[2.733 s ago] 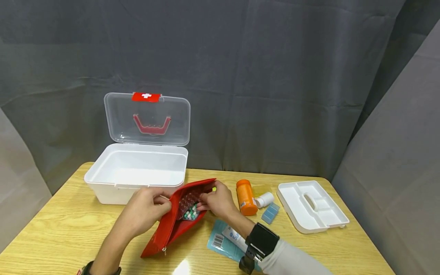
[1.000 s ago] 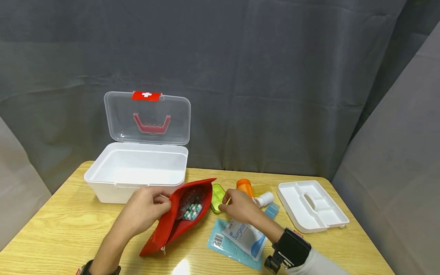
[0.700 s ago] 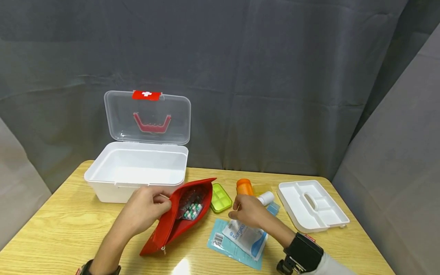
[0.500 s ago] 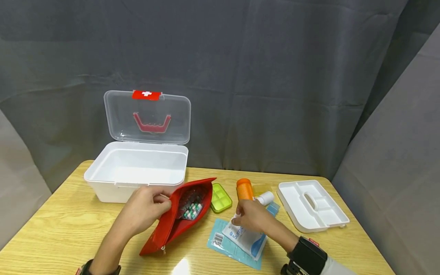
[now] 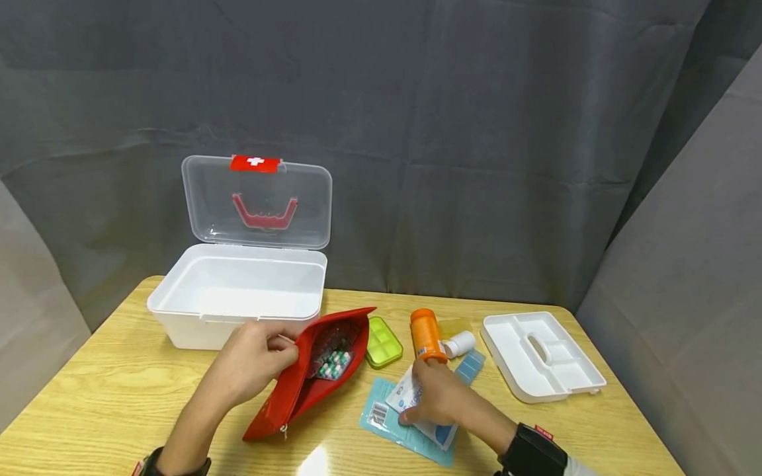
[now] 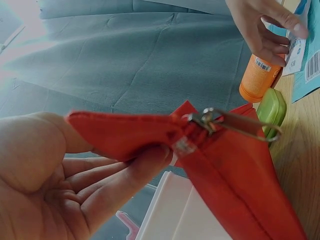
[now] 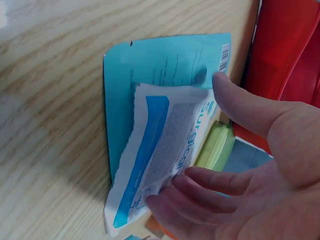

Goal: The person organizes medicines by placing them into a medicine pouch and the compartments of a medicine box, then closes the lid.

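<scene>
My left hand [image 5: 253, 363] pinches the edge of a red zip pouch [image 5: 276, 408], holding its mouth wide. Inside the pouch lies a blister pack of green and white capsules [image 5: 335, 365]. In the left wrist view, the pouch's metal zip pull [image 6: 207, 120] hangs beside the pinched corner. My right hand [image 5: 443, 396] is over a white packet printed "Surgical" [image 7: 175, 135], which lies on a light-blue packet [image 7: 120, 110]. In the right wrist view its fingertips touch the white packet's edge, while the thumb is spread apart near the blue packet's barcode.
A white box [image 5: 238, 284] with its clear lid raised stands behind the pouch. A green pill case [image 5: 383, 344], orange bottle [image 5: 425, 332], small white bottle [image 5: 460, 344] and blue pill case [image 5: 470, 365] sit around the right hand. A white divided tray [image 5: 518, 357] lies at right.
My right hand has left the pouch, leaving the capsule pack inside, and moved right past the green case, then down onto the white packet. My left hand keeps its hold.
</scene>
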Motion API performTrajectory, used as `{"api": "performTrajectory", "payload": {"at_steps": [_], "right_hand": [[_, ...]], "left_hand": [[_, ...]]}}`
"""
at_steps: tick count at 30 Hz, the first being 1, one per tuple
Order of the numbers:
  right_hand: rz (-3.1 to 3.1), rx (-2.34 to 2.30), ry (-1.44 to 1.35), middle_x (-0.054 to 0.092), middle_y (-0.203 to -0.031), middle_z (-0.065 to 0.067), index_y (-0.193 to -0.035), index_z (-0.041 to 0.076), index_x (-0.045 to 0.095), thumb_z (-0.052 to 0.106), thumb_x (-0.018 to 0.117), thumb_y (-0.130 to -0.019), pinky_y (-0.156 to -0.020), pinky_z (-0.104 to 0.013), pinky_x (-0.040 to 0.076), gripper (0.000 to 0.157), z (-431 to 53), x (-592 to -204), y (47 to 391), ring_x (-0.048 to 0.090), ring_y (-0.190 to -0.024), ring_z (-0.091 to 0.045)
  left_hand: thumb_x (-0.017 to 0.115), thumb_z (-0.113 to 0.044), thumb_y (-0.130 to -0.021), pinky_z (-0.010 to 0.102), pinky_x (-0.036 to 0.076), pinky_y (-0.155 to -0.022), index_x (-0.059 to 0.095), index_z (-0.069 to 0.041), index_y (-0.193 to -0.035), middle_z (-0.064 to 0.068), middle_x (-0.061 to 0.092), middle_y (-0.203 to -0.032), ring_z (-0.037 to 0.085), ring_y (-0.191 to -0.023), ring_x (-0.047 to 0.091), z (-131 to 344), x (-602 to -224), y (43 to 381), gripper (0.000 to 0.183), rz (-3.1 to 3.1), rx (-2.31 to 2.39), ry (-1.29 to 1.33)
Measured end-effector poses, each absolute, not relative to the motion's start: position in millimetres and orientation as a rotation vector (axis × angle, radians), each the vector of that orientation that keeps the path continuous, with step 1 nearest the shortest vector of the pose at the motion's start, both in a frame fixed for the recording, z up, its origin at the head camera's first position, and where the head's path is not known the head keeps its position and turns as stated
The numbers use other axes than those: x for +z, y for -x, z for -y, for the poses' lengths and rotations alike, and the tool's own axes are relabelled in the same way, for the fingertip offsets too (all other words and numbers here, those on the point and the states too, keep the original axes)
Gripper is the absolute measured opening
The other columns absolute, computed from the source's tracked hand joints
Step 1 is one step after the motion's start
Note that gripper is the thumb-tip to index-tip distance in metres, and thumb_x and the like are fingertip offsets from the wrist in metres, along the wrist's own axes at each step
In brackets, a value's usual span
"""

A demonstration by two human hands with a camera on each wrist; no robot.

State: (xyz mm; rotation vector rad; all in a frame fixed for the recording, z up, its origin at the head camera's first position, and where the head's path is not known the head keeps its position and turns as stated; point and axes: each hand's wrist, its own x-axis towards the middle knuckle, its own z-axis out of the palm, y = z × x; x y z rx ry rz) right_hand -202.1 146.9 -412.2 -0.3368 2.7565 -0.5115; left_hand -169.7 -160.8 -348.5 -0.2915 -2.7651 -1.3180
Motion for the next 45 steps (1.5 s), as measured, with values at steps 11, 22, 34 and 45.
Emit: {"api": "performTrajectory", "payload": {"at_steps": [11, 22, 34, 45], "right_hand": [[-2.778, -0.427, 0.36, 0.056, -0.128, -0.022, -0.13, 0.002, 0.055, 0.029, 0.098, -0.063, -0.099, -0.055, 0.048, 0.084, -143.6, -414.3, 198.6, 0.055, -0.111, -0.031], [-2.801, -0.405, 0.335, 0.063, -0.113, -0.017, -0.118, -0.001, 0.06, 0.025, 0.093, -0.068, -0.092, -0.052, 0.052, 0.065, -141.3, -414.1, 196.6, 0.06, -0.098, -0.027], [-2.78, -0.457, 0.361, 0.058, -0.08, -0.005, -0.092, 0.003, 0.063, 0.014, 0.086, -0.073, -0.068, -0.039, 0.051, 0.032, -143.4, -408.5, 193.8, 0.056, -0.073, -0.02], [-2.825, -0.482, 0.394, 0.061, -0.086, -0.011, -0.082, 0.006, 0.066, 0.012, 0.086, -0.071, -0.064, -0.038, 0.052, 0.023, -148.5, -394.2, 195.0, 0.057, -0.075, -0.022]], "left_hand": [[0.058, -0.001, -0.078, 0.023, 0.043, -0.055, 0.074, -0.011, -0.092, -0.005, 0.066, -0.07, 0.01, -0.063, 0.055, 162.6, -349.0, 168.4, 0.022, 2.772, -1.333, 0.286], [0.059, -0.001, -0.078, 0.023, 0.041, -0.054, 0.073, -0.011, -0.09, -0.006, 0.064, -0.069, 0.009, -0.062, 0.053, 162.8, -349.3, 168.3, 0.022, 2.771, -1.308, 0.278], [0.058, -0.001, -0.077, 0.022, 0.039, -0.053, 0.074, -0.012, -0.089, -0.006, 0.062, -0.067, 0.009, -0.06, 0.051, 162.3, -349.4, 167.9, 0.023, 2.762, -1.3, 0.29], [0.058, -0.001, -0.077, 0.023, 0.042, -0.053, 0.073, -0.011, -0.09, -0.005, 0.063, -0.067, 0.01, -0.06, 0.053, 161.4, -349.0, 167.6, 0.023, 2.77, -1.32, 0.286]]}}
